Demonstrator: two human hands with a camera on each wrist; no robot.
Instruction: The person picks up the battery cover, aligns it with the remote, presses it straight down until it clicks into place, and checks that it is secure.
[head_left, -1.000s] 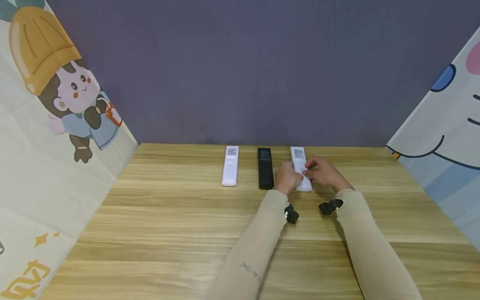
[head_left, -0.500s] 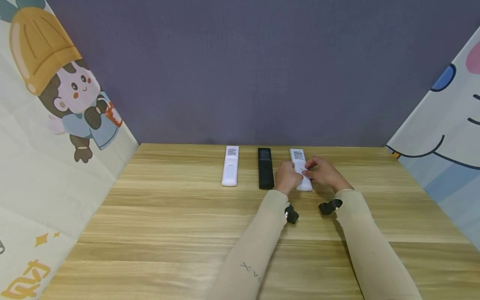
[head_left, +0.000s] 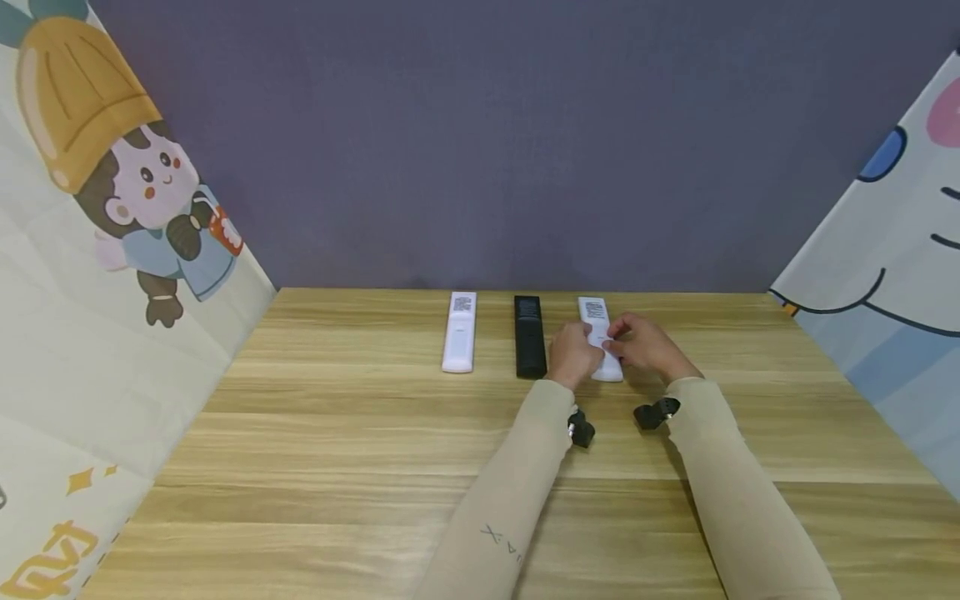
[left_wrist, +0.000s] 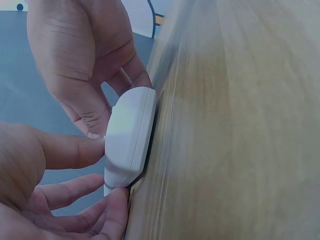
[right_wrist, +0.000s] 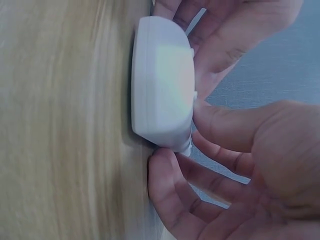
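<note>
A white remote control [head_left: 595, 310] lies on the table at the right of a row of three, its printed label facing up. My left hand [head_left: 573, 354] grips its left side, and my right hand [head_left: 648, 346] pinches it from the right. In the left wrist view, the near end of the white remote [left_wrist: 129, 135] shows between both hands, low against the wood. The right wrist view shows the thumb [right_wrist: 225, 125] on top of the remote [right_wrist: 167, 85] and fingertips at its lower edge. Fingers hide the remote's middle in the head view.
A black remote control [head_left: 529, 337] lies just left of my left hand. Farther left is another white remote [head_left: 459, 333], also label up. A dark grey panel [head_left: 480, 150] stands at the table's [head_left: 337, 467] back edge, with cartoon-printed sheets [head_left: 90, 317] at the sides.
The far end of the held white remote has dropped slightly toward me since a second ago. Both hands stay at the same spot, and the other remotes have not moved.
</note>
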